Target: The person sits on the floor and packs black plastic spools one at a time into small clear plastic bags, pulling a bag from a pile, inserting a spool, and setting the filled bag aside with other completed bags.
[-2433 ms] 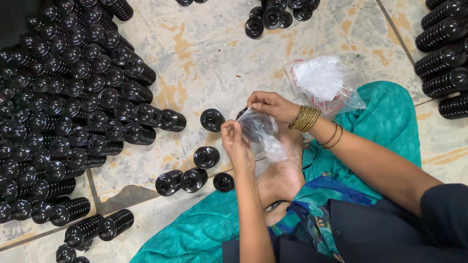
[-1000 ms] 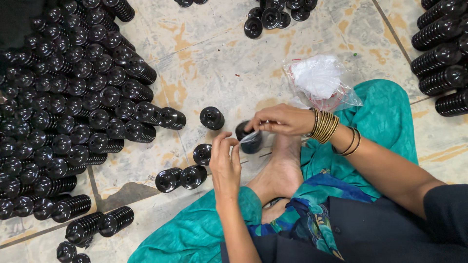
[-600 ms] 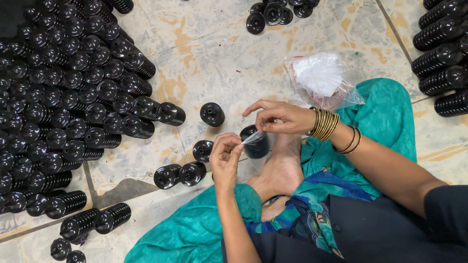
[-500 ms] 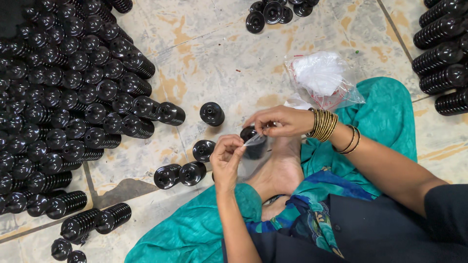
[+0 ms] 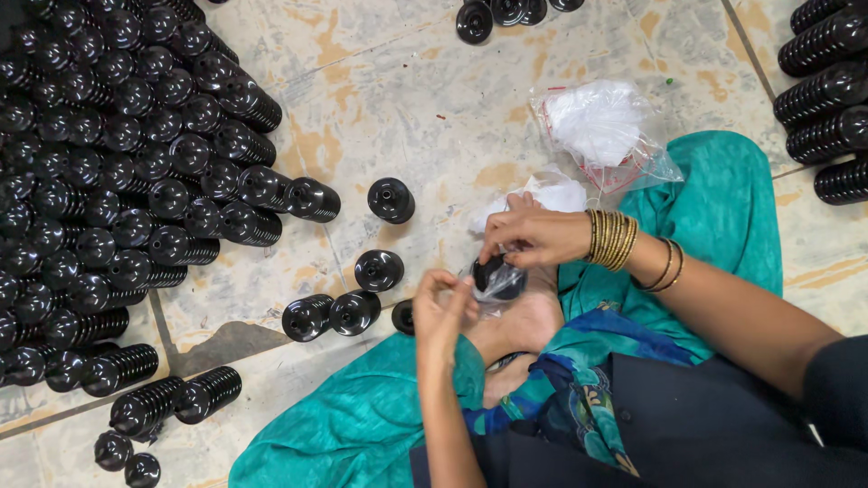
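Observation:
I sit on a tiled floor with my foot under my hands. My right hand (image 5: 529, 237), with gold bangles on the wrist, pinches a small black ribbed cap (image 5: 493, 271) that sits inside a thin clear plastic bag (image 5: 503, 287). My left hand (image 5: 441, 307) is just left of it, fingers curled on the bag's edge. Loose black caps lie nearby on the floor: one cap (image 5: 391, 200) above, another cap (image 5: 379, 270) to the left of my hands.
A big heap of stacked black caps (image 5: 108, 181) fills the left side. More stacks (image 5: 827, 99) stand at the right edge and a few at the top (image 5: 493, 14). A clear packet of white bags (image 5: 601, 126) lies beyond my right hand. Teal cloth (image 5: 362, 416) covers my legs.
The loose clear bag I held up earlier is now drawn down around a black cap. Both hands moved lower and closer together over my foot.

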A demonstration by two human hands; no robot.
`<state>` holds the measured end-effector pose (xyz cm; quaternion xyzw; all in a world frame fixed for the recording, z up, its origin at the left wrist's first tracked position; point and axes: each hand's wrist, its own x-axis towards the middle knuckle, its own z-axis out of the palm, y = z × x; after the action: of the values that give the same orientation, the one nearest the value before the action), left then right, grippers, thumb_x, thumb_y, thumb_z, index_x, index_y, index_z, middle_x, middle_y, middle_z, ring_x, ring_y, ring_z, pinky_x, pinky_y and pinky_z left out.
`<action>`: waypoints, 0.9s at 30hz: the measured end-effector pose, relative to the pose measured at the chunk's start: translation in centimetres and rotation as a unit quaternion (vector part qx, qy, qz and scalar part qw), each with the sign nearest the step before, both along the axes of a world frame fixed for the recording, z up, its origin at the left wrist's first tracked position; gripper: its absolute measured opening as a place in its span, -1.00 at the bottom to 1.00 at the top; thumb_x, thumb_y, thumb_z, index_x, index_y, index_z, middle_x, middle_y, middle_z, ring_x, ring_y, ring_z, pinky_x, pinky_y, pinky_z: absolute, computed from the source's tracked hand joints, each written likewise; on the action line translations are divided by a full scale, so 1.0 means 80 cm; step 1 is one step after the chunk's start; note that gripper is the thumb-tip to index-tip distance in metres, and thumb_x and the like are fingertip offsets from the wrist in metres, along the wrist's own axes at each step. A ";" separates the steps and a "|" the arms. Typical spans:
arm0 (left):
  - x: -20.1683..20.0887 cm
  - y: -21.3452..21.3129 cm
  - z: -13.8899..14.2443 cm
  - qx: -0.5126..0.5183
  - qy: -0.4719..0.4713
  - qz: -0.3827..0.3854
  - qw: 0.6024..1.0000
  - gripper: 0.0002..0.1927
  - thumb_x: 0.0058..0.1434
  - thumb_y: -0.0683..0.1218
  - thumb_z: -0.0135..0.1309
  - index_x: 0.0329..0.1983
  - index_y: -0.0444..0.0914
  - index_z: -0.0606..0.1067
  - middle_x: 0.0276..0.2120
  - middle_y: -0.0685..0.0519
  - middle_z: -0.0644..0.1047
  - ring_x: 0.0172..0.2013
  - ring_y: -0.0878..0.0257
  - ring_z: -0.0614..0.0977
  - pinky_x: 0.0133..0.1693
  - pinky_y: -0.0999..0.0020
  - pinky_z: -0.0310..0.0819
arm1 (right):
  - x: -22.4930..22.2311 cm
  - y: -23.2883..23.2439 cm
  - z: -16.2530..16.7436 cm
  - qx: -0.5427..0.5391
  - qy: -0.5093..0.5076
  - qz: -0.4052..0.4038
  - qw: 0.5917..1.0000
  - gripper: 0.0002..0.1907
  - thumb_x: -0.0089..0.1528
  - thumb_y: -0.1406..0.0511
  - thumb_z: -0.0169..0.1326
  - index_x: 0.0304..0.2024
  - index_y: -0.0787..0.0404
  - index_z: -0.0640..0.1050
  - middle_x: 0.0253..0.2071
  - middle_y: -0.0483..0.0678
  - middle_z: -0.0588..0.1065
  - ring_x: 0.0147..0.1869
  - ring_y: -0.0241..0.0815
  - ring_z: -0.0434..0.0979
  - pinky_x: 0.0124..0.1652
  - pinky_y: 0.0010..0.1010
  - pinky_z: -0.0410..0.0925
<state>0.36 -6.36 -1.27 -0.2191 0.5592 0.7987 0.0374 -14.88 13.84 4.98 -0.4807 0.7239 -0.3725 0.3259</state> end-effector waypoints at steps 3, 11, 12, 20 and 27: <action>0.014 0.002 -0.017 -0.009 -0.153 -0.097 0.983 -0.80 0.29 -0.07 0.18 -0.25 -0.31 0.49 -0.53 -0.03 0.54 -0.62 0.32 0.53 -0.61 0.47 0.33 | -0.001 -0.004 -0.011 -0.077 0.016 0.039 0.996 -0.72 0.21 0.39 0.09 -0.02 0.19 0.59 -0.09 -0.04 0.47 -0.03 -0.07 0.44 0.01 -0.24 0.28; 0.014 -0.017 -0.040 0.010 -0.075 -0.078 0.994 -0.88 0.25 -0.14 0.17 -0.27 -0.32 0.55 -0.50 0.08 0.52 -0.60 0.39 0.45 -0.60 0.50 0.23 | 0.000 -0.021 -0.030 -0.051 -0.022 0.044 0.998 -0.80 0.27 0.35 0.06 -0.05 0.21 0.53 -0.09 -0.04 0.55 0.04 -0.06 0.53 0.08 -0.26 0.30; 0.015 -0.017 -0.036 0.003 -0.068 -0.073 0.995 -0.89 0.26 -0.15 0.16 -0.27 -0.32 0.55 -0.50 0.08 0.51 -0.60 0.39 0.41 -0.58 0.51 0.18 | 0.003 -0.023 -0.032 -0.053 -0.014 0.032 0.998 -0.81 0.27 0.32 0.09 -0.06 0.19 0.53 -0.10 -0.05 0.55 0.04 -0.07 0.53 0.08 -0.26 0.30; 0.019 -0.023 0.001 -0.051 0.121 -0.046 0.990 -0.84 0.32 -0.11 0.11 -0.28 -0.31 0.47 -0.36 0.18 0.46 -0.30 0.43 0.48 -0.18 0.53 0.36 | 0.026 -0.039 -0.067 0.091 0.160 -0.121 0.976 -0.49 0.06 0.12 0.35 -0.03 0.10 0.47 -0.09 -0.10 0.48 -0.09 0.00 0.22 -0.03 -0.12 0.11; 0.017 -0.002 0.000 -0.311 -0.053 -0.012 0.949 -0.63 0.12 0.03 0.30 -0.41 -0.30 0.39 -0.61 0.07 0.44 -0.59 0.31 0.41 -0.48 0.34 0.38 | 0.032 -0.034 -0.072 0.097 0.129 -0.052 0.986 -0.53 0.17 0.02 0.24 0.11 -0.11 0.52 -0.34 -0.29 0.62 -0.14 -0.16 0.34 0.08 -0.02 0.01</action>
<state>1.73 -6.50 -1.31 -0.2553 0.7793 0.5722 0.0067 -12.32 11.09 -0.75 -0.4525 0.8164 -0.2523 0.2550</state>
